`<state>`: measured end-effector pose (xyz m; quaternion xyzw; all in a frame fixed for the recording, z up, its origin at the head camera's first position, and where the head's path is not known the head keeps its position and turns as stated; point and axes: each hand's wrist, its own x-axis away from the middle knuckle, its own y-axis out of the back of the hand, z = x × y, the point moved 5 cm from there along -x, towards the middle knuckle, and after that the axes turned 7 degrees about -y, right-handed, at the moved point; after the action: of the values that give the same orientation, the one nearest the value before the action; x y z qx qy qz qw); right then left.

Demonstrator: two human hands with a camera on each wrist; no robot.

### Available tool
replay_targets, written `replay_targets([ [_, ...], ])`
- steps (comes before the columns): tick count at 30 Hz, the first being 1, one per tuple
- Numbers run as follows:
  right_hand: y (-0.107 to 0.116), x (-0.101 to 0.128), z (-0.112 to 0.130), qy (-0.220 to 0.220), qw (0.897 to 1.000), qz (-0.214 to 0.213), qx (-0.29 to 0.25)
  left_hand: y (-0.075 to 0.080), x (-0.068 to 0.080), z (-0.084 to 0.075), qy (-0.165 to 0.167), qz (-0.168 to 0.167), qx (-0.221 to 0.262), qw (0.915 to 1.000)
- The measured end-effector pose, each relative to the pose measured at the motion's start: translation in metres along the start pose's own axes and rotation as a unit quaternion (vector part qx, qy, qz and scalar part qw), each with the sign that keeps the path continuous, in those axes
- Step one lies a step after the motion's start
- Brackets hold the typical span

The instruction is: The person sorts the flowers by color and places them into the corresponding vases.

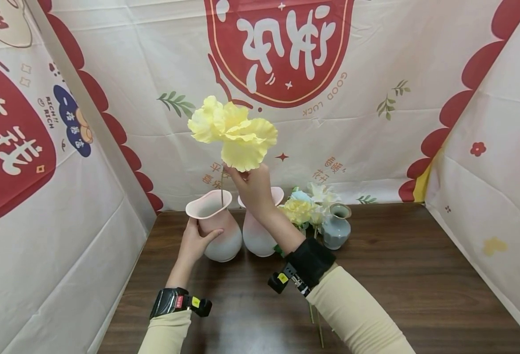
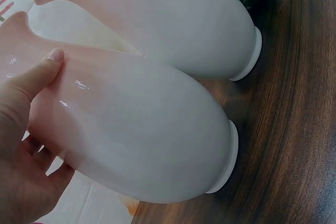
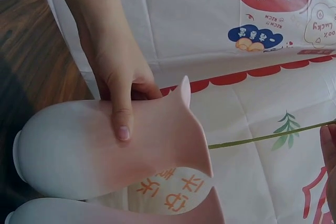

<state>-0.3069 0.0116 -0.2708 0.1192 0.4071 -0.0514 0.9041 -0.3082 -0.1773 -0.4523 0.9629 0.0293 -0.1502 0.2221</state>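
A pink and white vase [image 1: 224, 238] with a wavy rim stands upright at the left of the table. My left hand [image 1: 195, 243] grips it around the neck, thumb [image 2: 47, 69] on the near side and fingers at the far side. Above it, my right hand [image 1: 256, 191] pinches the thin green stem [image 3: 262, 139] of a large yellow flower [image 1: 237, 132], just under the bloom. The stem runs down into the vase's mouth, and its lower end is hidden inside. A second, matching vase [image 1: 257, 238] stands right beside the first, partly behind my right forearm.
Right of the vases lie several flowers with yellow, white and pale blue blooms [image 1: 301, 206], their stems extending toward the near edge. A small blue-grey vase [image 1: 336, 228] stands beside them. Printed cloth [image 1: 375, 147] encloses the back and sides of the dark wooden table [image 1: 401, 275].
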Motion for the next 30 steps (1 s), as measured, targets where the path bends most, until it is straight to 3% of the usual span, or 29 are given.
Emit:
replay_targets([
  [18,-0.020,0.009,-0.008,-0.021,0.999,0.039,0.022,0.001,0.000,0.003,0.008,0.004,0.014,0.9999],
  [30,-0.030,0.014,-0.019,-0.046,0.992,0.073,0.087,0.001,-0.001,0.002,0.010,0.005,0.018,0.9998],
])
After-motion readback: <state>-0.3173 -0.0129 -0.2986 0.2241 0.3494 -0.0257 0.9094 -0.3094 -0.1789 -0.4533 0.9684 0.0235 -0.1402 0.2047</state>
